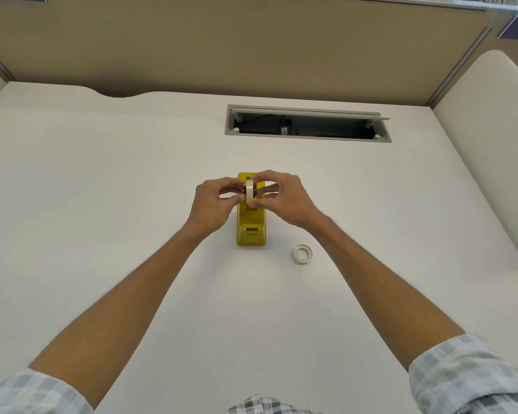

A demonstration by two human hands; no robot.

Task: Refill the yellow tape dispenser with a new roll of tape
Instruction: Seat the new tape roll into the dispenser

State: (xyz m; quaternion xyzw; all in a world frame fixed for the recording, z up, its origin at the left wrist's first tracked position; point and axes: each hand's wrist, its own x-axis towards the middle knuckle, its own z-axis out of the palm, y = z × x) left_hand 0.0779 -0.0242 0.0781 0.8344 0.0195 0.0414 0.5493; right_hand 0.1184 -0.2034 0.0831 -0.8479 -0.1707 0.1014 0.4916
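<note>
- Setting: a plain white counter backed by a tan partition panel; an open cable tray is recessed in the upper centre of the frame.
- Yellow tape dispenser stands at frame centre, its long axis running straight up and down the frame, cutter end toward the bottom.
- Tape roll is held on edge directly above the dispenser's well, its rim in line with the dispenser's long axis. A dark hub appears seated in its core; detail is too small to confirm.
- Left hand: fingers curled, thumb and fingertips pinched at the roll's left face.
- Right hand: likewise closed, pinching the right face, index finger arched over the top.
- Both hands sit equally near; the well lies just beneath the roll.
- A second, thinner tape ring lies flat on the counter, right of and below the dispenser, apart from it.
- Judgement: the next move is a short descent, hub ends meeting the side slots.
</note>
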